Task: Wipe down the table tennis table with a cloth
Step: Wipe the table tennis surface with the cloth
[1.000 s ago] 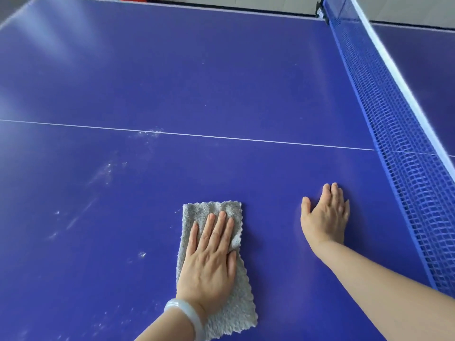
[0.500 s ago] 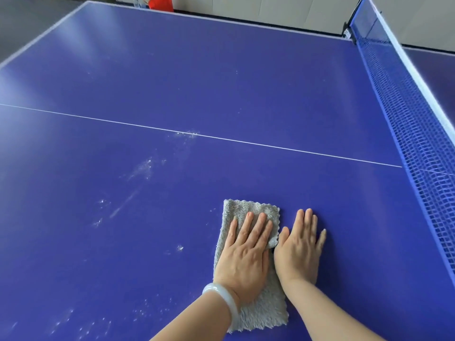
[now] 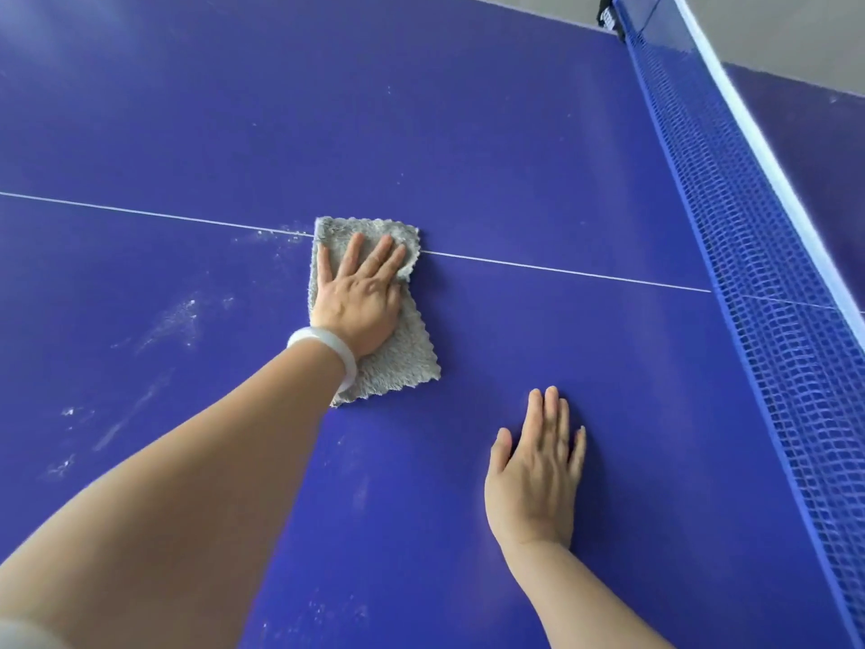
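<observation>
A grey fluffy cloth (image 3: 402,363) lies flat on the blue table tennis table (image 3: 468,133), its far edge over the white centre line. My left hand (image 3: 358,299), a pale bangle on its wrist, presses down on the cloth with straight fingers. Nearer to me and to the right, my right hand (image 3: 536,475) rests flat on the bare table with its fingers together. White dusty smears (image 3: 175,320) mark the surface left of the cloth.
The blue net (image 3: 749,255) with a white top band runs along the right side, fixed to a black post (image 3: 608,16) at the far edge. More specks (image 3: 65,461) lie at the near left. Grey floor shows beyond the table.
My left hand has pushed the cloth forward from beside my right hand up to the white centre line. My right hand stays on the table, now apart from the cloth.
</observation>
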The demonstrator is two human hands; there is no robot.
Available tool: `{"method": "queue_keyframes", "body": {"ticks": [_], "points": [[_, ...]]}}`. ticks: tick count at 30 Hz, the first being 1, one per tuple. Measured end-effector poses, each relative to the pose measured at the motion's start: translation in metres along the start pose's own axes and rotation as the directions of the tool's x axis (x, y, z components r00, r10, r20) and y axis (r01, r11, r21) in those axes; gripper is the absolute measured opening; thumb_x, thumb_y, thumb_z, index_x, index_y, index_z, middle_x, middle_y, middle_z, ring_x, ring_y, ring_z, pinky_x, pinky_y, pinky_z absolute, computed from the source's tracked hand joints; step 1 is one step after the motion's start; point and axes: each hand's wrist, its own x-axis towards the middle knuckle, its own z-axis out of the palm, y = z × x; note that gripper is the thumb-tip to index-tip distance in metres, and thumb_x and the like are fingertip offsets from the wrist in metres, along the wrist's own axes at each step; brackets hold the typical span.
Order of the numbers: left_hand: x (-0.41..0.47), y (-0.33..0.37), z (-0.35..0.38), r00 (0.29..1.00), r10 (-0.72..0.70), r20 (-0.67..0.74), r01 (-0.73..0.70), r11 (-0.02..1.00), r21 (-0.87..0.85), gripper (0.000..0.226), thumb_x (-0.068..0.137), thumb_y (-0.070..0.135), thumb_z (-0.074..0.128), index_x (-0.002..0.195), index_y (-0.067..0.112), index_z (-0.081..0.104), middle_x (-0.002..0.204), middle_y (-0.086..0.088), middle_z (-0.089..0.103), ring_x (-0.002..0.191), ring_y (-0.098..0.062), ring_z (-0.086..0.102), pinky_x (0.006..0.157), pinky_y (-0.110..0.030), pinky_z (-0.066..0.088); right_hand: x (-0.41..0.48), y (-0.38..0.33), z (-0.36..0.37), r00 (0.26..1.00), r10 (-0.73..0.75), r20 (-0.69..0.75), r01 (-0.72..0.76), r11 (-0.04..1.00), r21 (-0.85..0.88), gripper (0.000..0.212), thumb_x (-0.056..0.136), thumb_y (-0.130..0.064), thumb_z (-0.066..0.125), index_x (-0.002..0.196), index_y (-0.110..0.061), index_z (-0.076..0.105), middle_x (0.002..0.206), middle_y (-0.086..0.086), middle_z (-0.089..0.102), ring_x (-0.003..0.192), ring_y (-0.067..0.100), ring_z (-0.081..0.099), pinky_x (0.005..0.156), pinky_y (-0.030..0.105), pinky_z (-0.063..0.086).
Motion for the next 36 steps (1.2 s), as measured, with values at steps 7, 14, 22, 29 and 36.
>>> {"method": "queue_keyframes", "body": {"ticks": [7,14,22,29,36], "points": [[-0.122,0.048,0.009,0.975,0.221,0.0,-0.221,0.975,0.011,0.058,0.099,0.038,0.022,0.157,0.032,0.013,0.164,0.012,0.011,0.152,-0.023,0.0,0.119,-0.058,0.003,-0.001,-0.001,-0.002,1.0,-0.003,-0.01,0.004,0.999,0.051,0.06,0.1,-0.029,0.044,0.154,-0.007,0.03,0.163,0.009,0.023,0.152,0.024,0.02,0.124,0.049,0.012],[-0.101,-0.05,-0.02,0.998,0.043,0.047,-0.045,0.998,0.043,0.053,0.103,0.038,0.018,0.154,0.045,0.005,0.162,0.02,0.005,0.151,-0.012,-0.002,0.122,-0.046,-0.003,-0.002,0.001,-0.001,1.0,-0.01,-0.006,0.01,0.999,0.046,0.059,0.101,-0.032,0.036,0.154,-0.008,0.026,0.164,0.009,0.02,0.153,0.024,0.016,0.124,0.048,0.008],[-0.245,0.056,0.011,0.953,0.302,0.023,-0.299,0.952,-0.069,0.059,0.098,0.04,0.027,0.156,0.032,0.017,0.164,0.012,0.01,0.152,-0.019,0.002,0.121,-0.05,0.0,-0.001,0.001,-0.001,1.0,-0.014,0.002,0.014,0.997,0.072,0.059,0.102,-0.031,0.037,0.155,-0.008,0.023,0.165,0.01,0.016,0.153,0.024,0.013,0.124,0.049,0.005],[-0.249,-0.016,-0.006,0.978,0.204,0.039,-0.206,0.976,0.069,0.06,0.098,0.041,0.031,0.156,0.035,0.016,0.163,0.011,0.013,0.152,-0.018,0.007,0.122,-0.048,0.005,-0.001,0.003,-0.001,1.0,-0.019,0.006,0.019,0.997,0.079,0.059,0.103,-0.031,0.033,0.156,-0.009,0.02,0.166,0.01,0.013,0.154,0.023,0.009,0.124,0.048,0.003],[-0.27,0.065,0.014,0.982,-0.162,-0.098,0.158,0.986,-0.042,0.064,0.094,0.035,0.034,0.156,0.028,0.019,0.164,0.007,0.01,0.152,-0.021,0.0,0.122,-0.05,0.004,0.0,0.002,0.0,1.0,-0.025,0.003,0.025,0.994,0.105,0.059,0.104,-0.032,0.032,0.156,-0.009,0.018,0.166,0.009,0.012,0.154,0.022,0.007,0.124,0.048,0.001]]}}
